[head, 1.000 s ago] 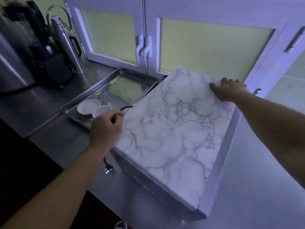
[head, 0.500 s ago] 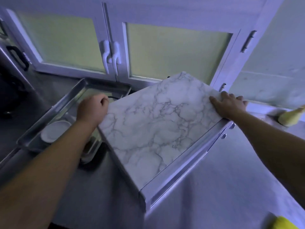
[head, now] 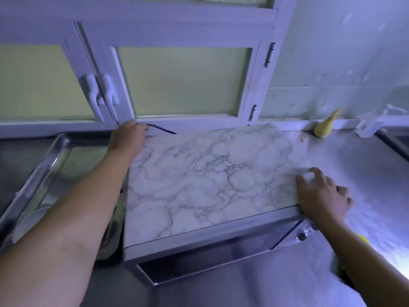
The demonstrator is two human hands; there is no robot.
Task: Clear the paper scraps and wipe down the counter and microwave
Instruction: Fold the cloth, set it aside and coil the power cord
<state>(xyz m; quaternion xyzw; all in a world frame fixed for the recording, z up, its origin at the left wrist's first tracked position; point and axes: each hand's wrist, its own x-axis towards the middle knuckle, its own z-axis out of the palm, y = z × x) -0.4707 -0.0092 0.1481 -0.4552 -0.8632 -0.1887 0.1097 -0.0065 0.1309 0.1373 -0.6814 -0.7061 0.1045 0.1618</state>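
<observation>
1. Left hand [head: 127,138] clamps the back left corner of the marble-topped silver microwave [head: 210,180]. Right hand [head: 321,196] wraps its front right corner.
2. It sits at the steel counter's [head: 365,173] back edge, where the thin black power cord [head: 161,129] could get pinched.
3. The shiny metal tray [head: 44,165] lies just left and could get knocked.

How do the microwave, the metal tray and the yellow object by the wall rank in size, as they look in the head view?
1. microwave: clearly the largest.
2. metal tray: smaller as seen, though it is partly hidden.
3. yellow object: smallest, but it also lies farther from the camera.
</observation>
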